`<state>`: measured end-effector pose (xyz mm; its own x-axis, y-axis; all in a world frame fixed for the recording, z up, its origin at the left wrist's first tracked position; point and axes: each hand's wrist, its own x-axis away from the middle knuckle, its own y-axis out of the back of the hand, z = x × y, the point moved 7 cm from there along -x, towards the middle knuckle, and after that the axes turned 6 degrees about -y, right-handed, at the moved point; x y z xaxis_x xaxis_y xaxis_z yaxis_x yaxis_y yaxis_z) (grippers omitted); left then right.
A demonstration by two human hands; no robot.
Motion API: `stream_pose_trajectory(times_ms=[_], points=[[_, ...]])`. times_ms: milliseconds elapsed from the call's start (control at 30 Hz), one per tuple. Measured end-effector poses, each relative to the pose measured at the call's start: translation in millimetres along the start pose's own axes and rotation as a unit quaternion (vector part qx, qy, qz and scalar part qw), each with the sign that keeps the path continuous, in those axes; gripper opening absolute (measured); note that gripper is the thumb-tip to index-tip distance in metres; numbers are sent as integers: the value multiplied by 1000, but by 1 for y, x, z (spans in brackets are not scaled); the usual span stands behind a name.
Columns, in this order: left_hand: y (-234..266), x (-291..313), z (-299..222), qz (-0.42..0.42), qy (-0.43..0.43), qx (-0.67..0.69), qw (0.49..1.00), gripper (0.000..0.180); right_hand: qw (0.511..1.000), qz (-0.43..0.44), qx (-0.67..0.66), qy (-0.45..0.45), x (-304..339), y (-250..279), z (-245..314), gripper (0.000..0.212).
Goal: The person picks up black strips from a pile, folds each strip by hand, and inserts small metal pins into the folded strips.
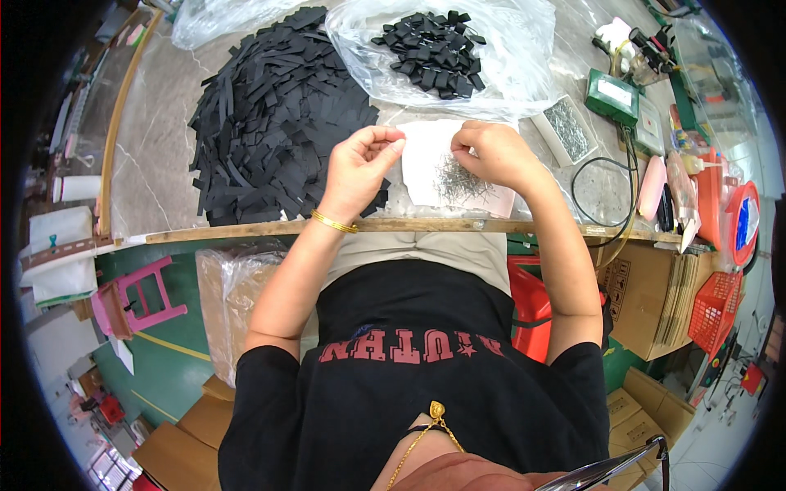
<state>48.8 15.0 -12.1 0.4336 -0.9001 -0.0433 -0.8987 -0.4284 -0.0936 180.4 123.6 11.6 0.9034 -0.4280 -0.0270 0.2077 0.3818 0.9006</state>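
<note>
My left hand (359, 170) is raised over the table's front edge, beside a big heap of flat black strips (278, 123). Its thumb and forefinger press together; whatever lies between them is too small to make out. Close above a loose pile of thin metal pins (463, 185) is my right hand (496, 155), fingers curled into a pinch with their tips partly hidden. The pins lie on a white sheet (423, 159). Behind both hands, a clear plastic bag (516, 69) lies spread, with many small folded black pieces (434, 56) on it.
A white box (566, 131) filled with pins sits right of the sheet. Farther right are a green device (612, 96), a black cable (575, 192) and an orange basket (715, 309). A wooden strip (246, 231) edges the table. A pink stool (147, 296) stands at lower left.
</note>
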Motion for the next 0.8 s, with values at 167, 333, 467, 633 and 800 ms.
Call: stream_pose_trajectory(times_ms=[167, 333, 467, 633, 800], points=[[-21, 3, 11, 58, -12, -88, 994, 18, 986, -17, -152, -64, 5, 5, -7, 9], [-55, 2, 26, 117, 73, 34, 990, 20, 876, 12, -453, -166, 16, -18, -23, 9], [-57, 2, 21, 113, 104, 70, 986, 17, 810, -7, -568, -148, 18, -17, -14, 11], [-56, 4, 16, 125, 107, 90, 982, 15, 860, -37, -483, -160, 26, -9, -10, 14], [-57, 2, 14, 122, 117, 98, 981, 15, 948, -201, -247, -25, 36, 18, 13, 20]])
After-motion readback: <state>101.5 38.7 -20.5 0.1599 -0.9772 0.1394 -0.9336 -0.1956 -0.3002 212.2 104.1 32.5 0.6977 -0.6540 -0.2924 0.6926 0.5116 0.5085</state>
